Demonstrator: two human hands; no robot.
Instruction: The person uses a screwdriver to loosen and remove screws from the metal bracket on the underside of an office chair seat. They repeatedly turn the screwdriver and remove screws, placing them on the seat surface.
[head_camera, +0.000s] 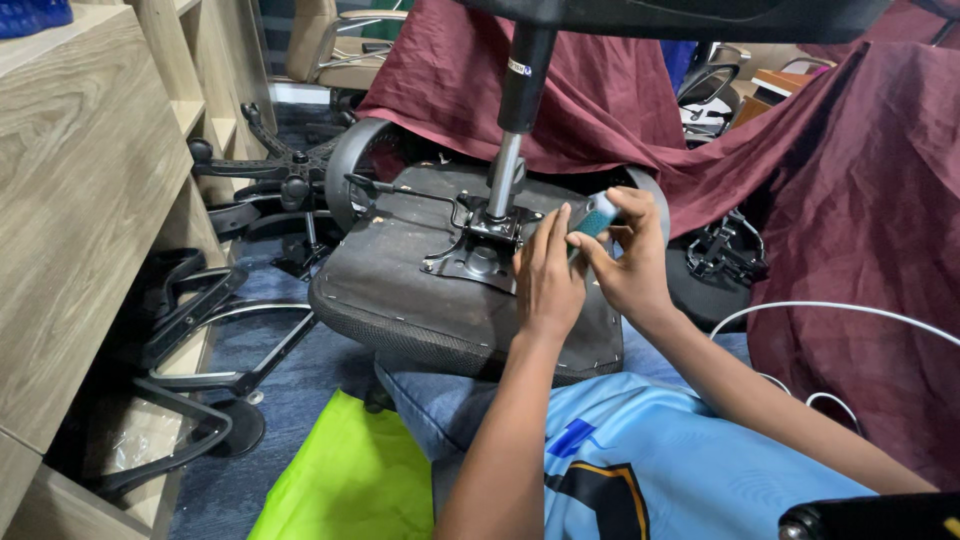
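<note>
An upside-down office chair seat (400, 285) rests on my lap, its underside up, with a metal mounting plate (478, 250) and a gas cylinder (512, 130) rising from it. My right hand (628, 262) grips the teal handle of a screwdriver (597, 216) just right of the plate. My left hand (546, 278) lies beside it, fingers closed around the lower part of the tool, over the seat's underside. The screwdriver's tip is hidden behind my hands.
Wooden shelving (80, 200) stands at the left with black chair frames (190, 330) and a wheeled base (275, 165) beside it. Maroon cloth (840, 200) drapes furniture at the back and right. A white cable (830, 308) and a lime-green sheet (350, 480) lie nearby.
</note>
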